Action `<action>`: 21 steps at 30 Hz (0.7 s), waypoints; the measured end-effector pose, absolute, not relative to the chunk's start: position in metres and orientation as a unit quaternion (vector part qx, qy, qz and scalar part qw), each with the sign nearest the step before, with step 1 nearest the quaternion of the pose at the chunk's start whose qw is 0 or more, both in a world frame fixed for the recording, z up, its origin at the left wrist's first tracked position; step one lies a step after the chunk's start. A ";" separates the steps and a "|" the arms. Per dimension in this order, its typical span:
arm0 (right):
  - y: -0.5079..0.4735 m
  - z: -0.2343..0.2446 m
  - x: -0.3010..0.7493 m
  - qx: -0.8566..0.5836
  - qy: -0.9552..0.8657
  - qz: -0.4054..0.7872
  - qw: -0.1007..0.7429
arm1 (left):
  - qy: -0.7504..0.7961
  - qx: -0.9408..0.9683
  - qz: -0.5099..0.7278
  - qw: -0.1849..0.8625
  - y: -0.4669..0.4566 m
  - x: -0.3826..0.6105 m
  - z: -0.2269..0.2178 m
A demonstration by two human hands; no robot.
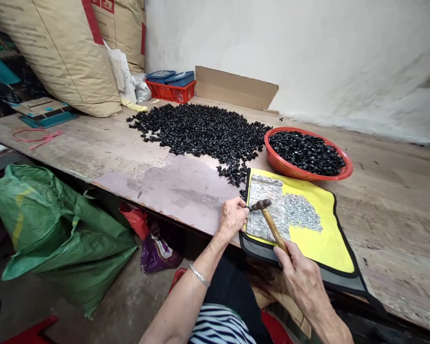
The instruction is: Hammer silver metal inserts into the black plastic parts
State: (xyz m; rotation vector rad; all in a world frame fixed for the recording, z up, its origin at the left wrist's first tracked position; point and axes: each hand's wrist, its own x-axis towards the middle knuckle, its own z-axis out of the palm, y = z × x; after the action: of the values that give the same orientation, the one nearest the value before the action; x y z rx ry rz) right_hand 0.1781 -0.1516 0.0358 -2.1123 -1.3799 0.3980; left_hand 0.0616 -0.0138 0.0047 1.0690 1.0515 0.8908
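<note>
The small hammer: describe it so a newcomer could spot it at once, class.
On the wooden workbench, find the yellow mat beside the red bowl. Over the mottled grey plate on it is a small hammer, its wooden handle gripped in the right hand.

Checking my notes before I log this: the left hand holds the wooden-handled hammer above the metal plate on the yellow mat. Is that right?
No: the hammer is in the right hand, not the left hand, as the head view shows. It is above the metal plate on the yellow mat.
</note>
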 end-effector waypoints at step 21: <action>-0.152 0.049 0.158 -0.784 -0.595 -0.089 0.154 | 0.464 0.440 0.388 0.664 -0.014 0.060 0.006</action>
State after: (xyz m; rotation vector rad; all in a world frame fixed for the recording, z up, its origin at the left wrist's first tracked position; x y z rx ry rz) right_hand 0.1582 -0.1520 0.0490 -2.2468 -1.7057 -0.2543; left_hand 0.0604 -0.0145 0.0058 0.9953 1.0477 0.8766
